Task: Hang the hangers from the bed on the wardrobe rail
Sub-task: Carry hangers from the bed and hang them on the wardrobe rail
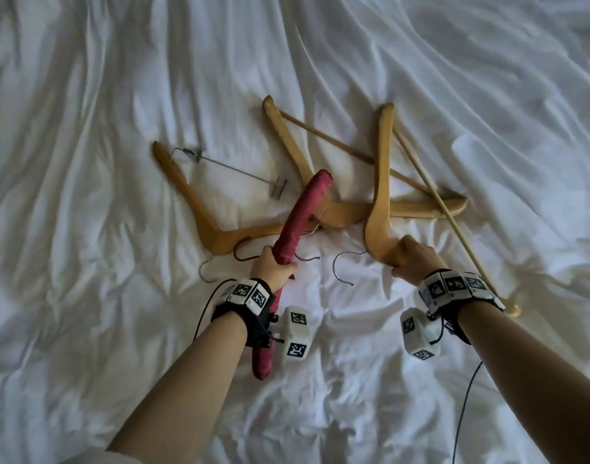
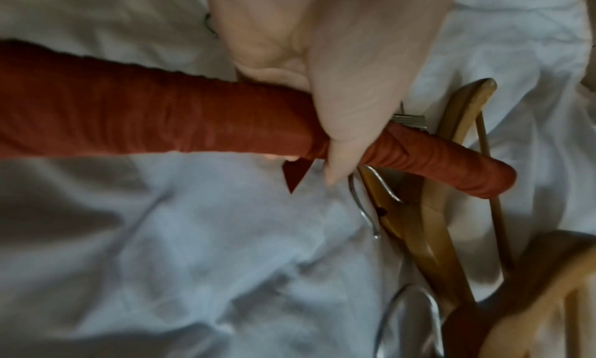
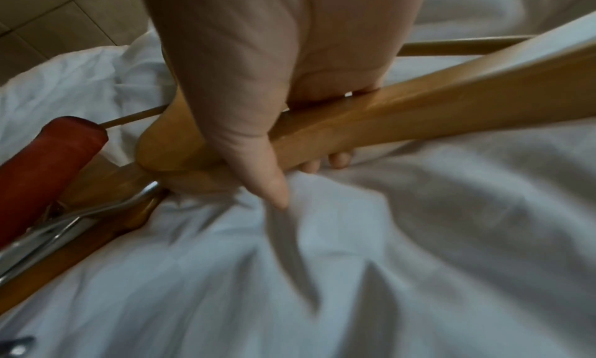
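Hanging has not started: the left hand [image 1: 273, 265] clasps the red padded hanger [image 1: 303, 209], the right hand [image 1: 415, 257] a wooden hanger [image 1: 380, 182]; two other wooden hangers [image 1: 200, 209] lie at 12 o'clock on the bed [image 1: 86, 95].

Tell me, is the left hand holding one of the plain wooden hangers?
No, the left hand grips the red padded hanger; the right hand holds a wooden hanger.

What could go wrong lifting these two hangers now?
1. The red hanger, gripped by the left hand, lies across the wooden hangers on the sheet; hooks may snag and drag them.
2. The right hand grips its hanger at the bend; its rod crosses another, likely catching.
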The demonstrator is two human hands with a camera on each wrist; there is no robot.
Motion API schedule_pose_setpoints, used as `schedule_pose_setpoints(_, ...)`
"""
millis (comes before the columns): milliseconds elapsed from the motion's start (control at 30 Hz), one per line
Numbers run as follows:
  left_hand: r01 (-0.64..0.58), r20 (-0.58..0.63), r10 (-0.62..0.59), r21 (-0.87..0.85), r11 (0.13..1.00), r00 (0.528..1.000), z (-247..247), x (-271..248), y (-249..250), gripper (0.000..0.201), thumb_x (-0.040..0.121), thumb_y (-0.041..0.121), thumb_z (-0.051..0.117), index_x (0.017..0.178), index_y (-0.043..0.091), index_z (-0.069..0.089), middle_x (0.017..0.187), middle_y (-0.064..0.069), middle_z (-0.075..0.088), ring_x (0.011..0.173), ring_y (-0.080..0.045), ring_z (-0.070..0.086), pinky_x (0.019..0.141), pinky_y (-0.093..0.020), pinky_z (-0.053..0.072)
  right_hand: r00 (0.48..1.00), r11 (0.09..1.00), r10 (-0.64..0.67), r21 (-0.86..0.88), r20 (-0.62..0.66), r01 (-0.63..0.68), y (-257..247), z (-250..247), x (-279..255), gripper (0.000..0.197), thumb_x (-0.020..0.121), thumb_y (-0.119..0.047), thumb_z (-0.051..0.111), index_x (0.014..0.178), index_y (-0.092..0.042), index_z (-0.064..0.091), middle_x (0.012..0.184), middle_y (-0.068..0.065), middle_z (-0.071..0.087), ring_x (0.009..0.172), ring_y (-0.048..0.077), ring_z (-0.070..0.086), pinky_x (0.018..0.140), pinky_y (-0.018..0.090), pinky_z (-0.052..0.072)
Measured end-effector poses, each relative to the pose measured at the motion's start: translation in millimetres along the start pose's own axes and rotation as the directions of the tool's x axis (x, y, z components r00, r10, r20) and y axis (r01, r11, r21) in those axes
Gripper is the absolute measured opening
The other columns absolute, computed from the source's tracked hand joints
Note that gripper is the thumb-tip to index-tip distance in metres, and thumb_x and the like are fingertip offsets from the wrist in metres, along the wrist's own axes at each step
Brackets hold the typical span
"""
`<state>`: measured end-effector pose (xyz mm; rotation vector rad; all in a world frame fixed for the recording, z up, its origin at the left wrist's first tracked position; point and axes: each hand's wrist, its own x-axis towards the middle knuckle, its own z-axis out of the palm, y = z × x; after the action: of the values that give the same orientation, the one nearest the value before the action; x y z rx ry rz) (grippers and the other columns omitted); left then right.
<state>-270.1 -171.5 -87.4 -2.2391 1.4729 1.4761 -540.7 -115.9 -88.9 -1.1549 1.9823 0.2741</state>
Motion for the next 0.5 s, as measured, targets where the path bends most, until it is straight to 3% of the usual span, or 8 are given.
schedule_pose_setpoints(67, 0.009, -0.074, -0.010, -0.012, 1.000, 0.997, -5.1, -2.7, -1.6, 0.038, 0.084, 0.023, 0.066, 0.114, 0.008, 0.048, 0.089, -0.005, 0.063, 0.073, -0.025, 0.061, 0.063, -0.029, 0.047, 0.999, 0.999, -0.020, 0.036, -0.027, 0.021, -1.4, 0.8, -6.6, 0.036, 0.074, -0.018, 0.068, 0.095, -0.017, 0.039, 0.092, 0.005, 0.054, 0.098, 0.034, 0.058, 0.085, 0.044, 0.048)
schedule_pose_setpoints(100, 0.011, -0.109, -0.013, -0.019, 1.000, 0.994, -7.2, -3.4, -4.1, 0.040, 0.085, 0.023, 0.065, 0.118, 0.009, 0.048, 0.093, -0.006, 0.064, 0.076, -0.027, 0.062, 0.064, -0.030, 0.048, 0.998, 0.998, -0.029, 0.051, -0.048, 0.032, -2.1, 1.7, -9.2, 0.033, 0.075, -0.018, 0.066, 0.093, -0.018, 0.039, 0.088, 0.003, 0.053, 0.095, 0.034, 0.059, 0.083, 0.044, 0.048)
schedule_pose_setpoints(200, 0.005, -0.210, -0.014, -0.044, 0.999, 0.978, -13.9, -3.1, -13.5, 0.056, 0.085, 0.020, 0.064, 0.134, 0.010, 0.039, 0.116, -0.014, 0.062, 0.099, -0.037, 0.062, 0.084, -0.040, 0.051, 0.990, 0.991, -0.059, 0.114, -0.124, 0.073, -7.7, 0.9, -18.3, 0.027, 0.077, -0.018, 0.065, 0.091, -0.017, 0.042, 0.081, 0.002, 0.055, 0.084, 0.032, 0.059, 0.070, 0.037, 0.047)
schedule_pose_setpoints(267, 0.031, -0.259, -0.038, -0.032, 0.999, 0.965, -19.0, -1.4, -20.0, 0.060, 0.084, 0.019, 0.062, 0.138, 0.011, 0.036, 0.122, -0.020, 0.058, 0.104, -0.041, 0.059, 0.089, -0.046, 0.050, 0.985, 0.984, -0.055, 0.158, -0.166, 0.081, -13.3, -1.2, -24.3, 0.025, 0.079, -0.020, 0.065, 0.092, -0.016, 0.044, 0.078, 0.002, 0.054, 0.076, 0.029, 0.053, 0.063, 0.033, 0.041)
schedule_pose_setpoints(367, 0.096, -0.267, -0.086, 0.024, 0.995, 0.960, -22.6, 1.5, -28.6, 0.056, 0.084, 0.019, 0.060, 0.137, 0.013, 0.041, 0.122, -0.022, 0.055, 0.107, -0.042, 0.056, 0.092, -0.045, 0.048, 0.979, 0.980, -0.039, 0.185, -0.199, 0.077, -20.8, -2.0, -29.7, 0.023, 0.080, -0.020, 0.064, 0.089, -0.018, 0.043, 0.076, 0.002, 0.052, 0.071, 0.027, 0.048, 0.061, 0.031, 0.036)
schedule_pose_setpoints(500, 0.041, -0.210, -0.027, 0.065, 0.997, 0.977, -21.6, 7.0, -37.8, 0.044, 0.081, 0.023, 0.060, 0.124, 0.016, 0.053, 0.114, -0.018, 0.063, 0.099, -0.039, 0.061, 0.086, -0.044, 0.050, 0.973, 0.975, -0.056, 0.196, -0.225, 0.101, -27.2, 0.3, -29.7, 0.020, 0.079, -0.018, 0.063, 0.090, -0.014, 0.047, 0.081, 0.009, 0.058, 0.073, 0.029, 0.051, 0.063, 0.032, 0.039)
